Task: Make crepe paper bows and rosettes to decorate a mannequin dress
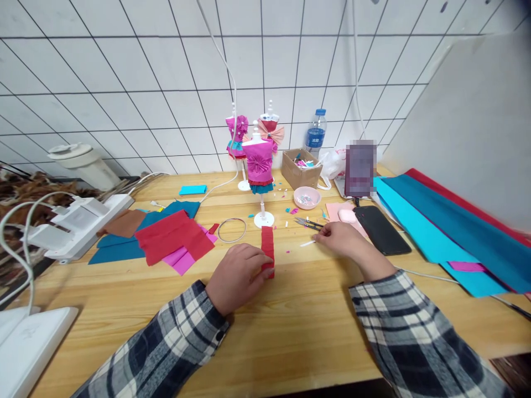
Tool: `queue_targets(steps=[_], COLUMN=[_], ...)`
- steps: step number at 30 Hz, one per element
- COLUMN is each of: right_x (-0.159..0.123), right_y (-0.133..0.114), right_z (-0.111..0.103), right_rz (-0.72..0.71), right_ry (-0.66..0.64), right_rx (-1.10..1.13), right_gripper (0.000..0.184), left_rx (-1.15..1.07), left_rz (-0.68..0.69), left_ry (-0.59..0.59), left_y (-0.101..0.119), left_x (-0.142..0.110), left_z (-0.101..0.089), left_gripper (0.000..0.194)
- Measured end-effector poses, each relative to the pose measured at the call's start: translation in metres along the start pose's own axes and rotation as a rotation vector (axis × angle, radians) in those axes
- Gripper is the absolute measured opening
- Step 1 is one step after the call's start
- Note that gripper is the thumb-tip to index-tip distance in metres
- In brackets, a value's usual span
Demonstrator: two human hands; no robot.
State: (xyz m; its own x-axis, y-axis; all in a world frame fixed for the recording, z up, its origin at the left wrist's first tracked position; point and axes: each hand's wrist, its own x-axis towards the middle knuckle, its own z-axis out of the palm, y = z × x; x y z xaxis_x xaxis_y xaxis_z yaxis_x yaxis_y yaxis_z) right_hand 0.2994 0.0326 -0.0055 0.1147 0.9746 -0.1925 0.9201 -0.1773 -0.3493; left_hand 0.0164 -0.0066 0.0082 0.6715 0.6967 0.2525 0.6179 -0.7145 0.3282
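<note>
The strip (267, 237) was red. The sleeves (176, 331) had dark, grey and white checks. The bowl (307, 207) was pale pink.

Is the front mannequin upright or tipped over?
Upright: the mannequin stands on a vertical pole, its round base flat on the table.

I see remotely a left sleeve (166, 337) and a right sleeve (415, 331) in navy, grey and cream plaid; a dark round button (219, 335) sits on the left cuff (206, 316); the left hand (238, 276) and right hand (344, 240) are bare.
</note>
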Motion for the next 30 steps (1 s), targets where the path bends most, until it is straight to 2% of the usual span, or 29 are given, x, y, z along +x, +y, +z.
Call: queue_targets(steps=[3, 7, 11, 13, 17, 20, 23, 25, 30], right_x=[0.0, -0.005, -0.018, -0.028, -0.046, -0.054, -0.057, -0.057, -0.053], right_y=[0.001, -0.001, -0.016, -0.027, -0.045, -0.053, -0.057, -0.059, -0.061], right_z=[0.001, -0.003, -0.006, -0.008, -0.011, -0.011, -0.008, -0.006, 0.0], right_rz=[-0.042, -0.109, -0.397, -0.544, -0.692, -0.731, -0.734, -0.718, -0.66], right_ry=[-0.022, -0.017, 0.07, 0.12, 0.073, 0.027, 0.027, 0.044, 0.054], right_rx=[0.036, 0.026, 0.047, 0.091, 0.164, 0.193, 0.207, 0.22, 0.259], right_gripper=[0.013, 0.014, 0.014, 0.013, 0.012, 0.011, 0.011, 0.011, 0.012], left_rx=[-0.034, -0.087, -0.139, -0.167, -0.201, -0.192, -0.176, -0.191, -0.409], left_rz=[-0.002, -0.014, -0.109, -0.156, -0.191, -0.204, -0.217, -0.214, -0.182], left_ry=[0.033, 0.072, 0.177, 0.241, 0.233, 0.197, 0.202, 0.213, 0.167], left_y=[-0.001, -0.002, -0.002, -0.002, 0.004, 0.011, 0.015, 0.016, 0.017], left_x=[0.0, 0.0, -0.001, -0.002, -0.003, -0.002, -0.001, -0.001, 0.001], left_z=[0.0, 0.0, 0.0, -0.001, -0.003, -0.004, -0.004, -0.004, -0.008], left_gripper=[0.02, 0.021, 0.02, 0.026, 0.045, 0.048, 0.023, 0.019, 0.018])
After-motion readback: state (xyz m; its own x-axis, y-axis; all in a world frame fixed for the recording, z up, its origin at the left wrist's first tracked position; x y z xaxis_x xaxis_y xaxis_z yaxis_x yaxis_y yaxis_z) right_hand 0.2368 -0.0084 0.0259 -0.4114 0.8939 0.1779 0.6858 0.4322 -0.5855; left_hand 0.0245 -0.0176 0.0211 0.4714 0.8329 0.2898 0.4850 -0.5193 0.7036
